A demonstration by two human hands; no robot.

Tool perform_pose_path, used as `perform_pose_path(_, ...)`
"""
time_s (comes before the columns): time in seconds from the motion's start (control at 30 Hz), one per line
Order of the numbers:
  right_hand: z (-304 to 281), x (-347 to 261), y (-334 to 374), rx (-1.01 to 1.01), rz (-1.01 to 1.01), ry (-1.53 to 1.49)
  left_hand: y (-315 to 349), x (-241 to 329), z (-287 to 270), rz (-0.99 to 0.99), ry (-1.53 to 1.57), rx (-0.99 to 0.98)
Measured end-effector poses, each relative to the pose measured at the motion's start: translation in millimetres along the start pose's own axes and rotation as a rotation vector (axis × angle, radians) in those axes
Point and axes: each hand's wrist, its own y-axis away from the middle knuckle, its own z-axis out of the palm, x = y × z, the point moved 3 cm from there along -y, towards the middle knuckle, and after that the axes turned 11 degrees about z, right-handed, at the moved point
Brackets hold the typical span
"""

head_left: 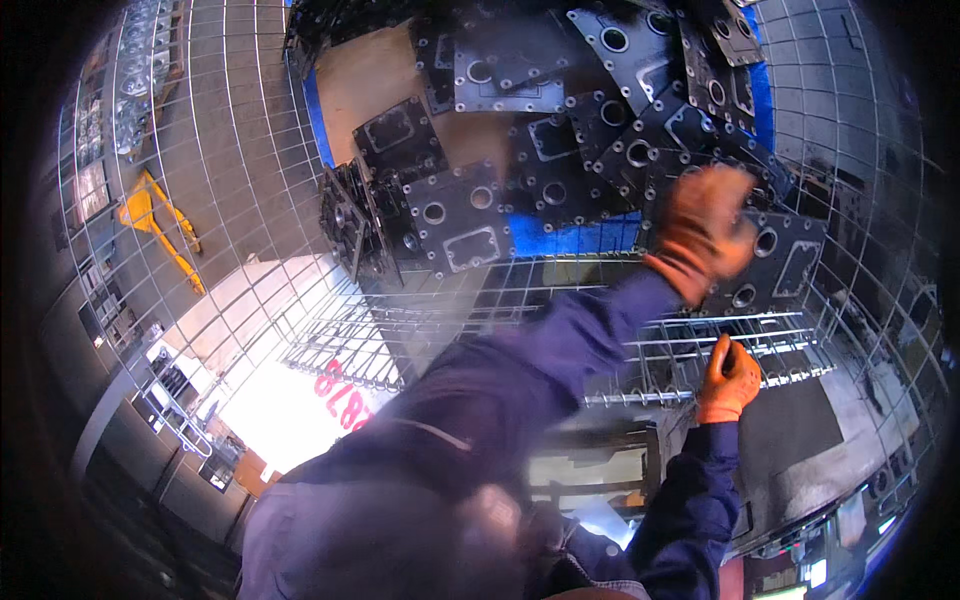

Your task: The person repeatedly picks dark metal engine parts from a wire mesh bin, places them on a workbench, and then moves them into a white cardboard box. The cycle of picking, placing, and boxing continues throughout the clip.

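Note:
Blurred by motion, my left hand (705, 230) in an orange glove is over the right side of a pile of dark flat metal plates. Its fingers are too smeared to read. Right beside it, one plate (772, 262) with round holes and a rectangular cutout leans at the near right of the pile. My right hand (730, 380), also in an orange glove, is lower, by the near wire edge (660, 395) of the mesh cage. Its fingers are curled; what they hold, if anything, is hidden. Another plate (455, 215) lies at the pile's near left.
Tall wire mesh walls (240, 130) surround the pile. Brown cardboard (370, 85) and blue lining (575, 235) show between the plates. Outside the mesh on the left stands a yellow forked frame (150, 215). A bright white panel (290, 400) with red markings is at the lower left.

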Motion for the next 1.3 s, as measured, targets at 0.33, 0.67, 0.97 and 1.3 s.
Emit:
perform_pose_path(0.33, 9, 8, 3, 0.107, -0.032, -0.067, -34, -345, -285, -0.593, -0.95, -0.74)
perform_pose_path(0.67, 5, 9, 6, 0.046, 0.016, -0.053, -54, -367, -275, -0.415, -1.016, -0.961)
perform_pose_path(0.97, 5, 9, 4, 0.01, 0.14, -0.061, 15, -374, -257, -0.51, -0.776, -0.537)
perform_pose_path(1.3, 13, 22, 4, -0.056, 0.215, -0.124, 197, -215, -299, -0.523, -0.481, -0.215)
